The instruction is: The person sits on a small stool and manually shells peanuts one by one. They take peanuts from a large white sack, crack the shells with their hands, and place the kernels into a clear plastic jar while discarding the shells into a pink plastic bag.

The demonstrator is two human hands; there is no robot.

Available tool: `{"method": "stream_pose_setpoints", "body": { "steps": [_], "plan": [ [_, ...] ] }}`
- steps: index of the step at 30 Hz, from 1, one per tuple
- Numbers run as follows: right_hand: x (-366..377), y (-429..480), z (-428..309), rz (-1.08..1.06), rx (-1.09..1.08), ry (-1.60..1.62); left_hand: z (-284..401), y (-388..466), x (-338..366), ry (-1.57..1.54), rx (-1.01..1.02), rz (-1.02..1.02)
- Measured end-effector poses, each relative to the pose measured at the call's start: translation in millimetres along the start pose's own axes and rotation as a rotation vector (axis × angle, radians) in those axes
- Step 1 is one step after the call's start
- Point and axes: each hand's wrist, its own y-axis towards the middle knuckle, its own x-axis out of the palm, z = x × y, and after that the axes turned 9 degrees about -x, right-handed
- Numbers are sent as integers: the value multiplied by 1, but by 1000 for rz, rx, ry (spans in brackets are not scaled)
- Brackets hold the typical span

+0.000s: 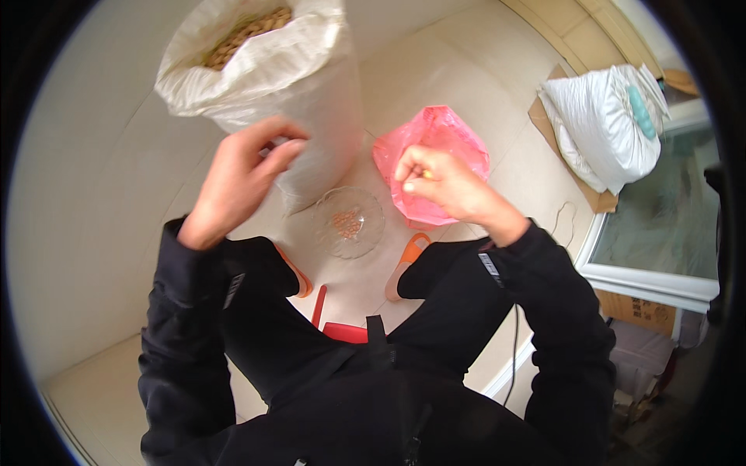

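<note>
My left hand [242, 175] is raised beside the tall white woven sack [315, 99], its thumb and fingers curled towards each other; whether anything lies between them is blurred. Unshelled peanuts [250, 38] fill the sack's open mouth. Over the open pink plastic bag [457, 131] hangs my right hand [443, 180], fingers bent in, with a small yellowish thing at the fingertips that I cannot make out. Between the two, on the floor, a clear glass bowl [373, 233] holds a small heap of shelled peanuts [347, 223].
My feet in orange slippers [412, 250] flank the bowl. Part of a red stool [345, 332] shows between my legs. To the right, a stuffed white sack [606, 125] rests on cardboard [545, 105], near a white-framed glass panel [658, 204]. A dark cord [514, 355] hangs by my right sleeve.
</note>
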Motion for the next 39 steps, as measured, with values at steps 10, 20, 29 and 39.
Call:
{"method": "stream_pose_setpoints", "body": {
  "steps": [10, 20, 29, 39],
  "plan": [
    [120, 46, 129, 38, 337, 166, -84, 6, 28, -417, -281, -94],
    [106, 58, 28, 70, 295, 1244, -124, 22, 35, -236, -358, -85],
    [109, 31, -112, -146, -467, 1615, -112, 18, 50, -247, -340, -84],
    [86, 41, -51, 226, 159, 945, -118, 5, 56, -188, -282, -159]
  ]
}}
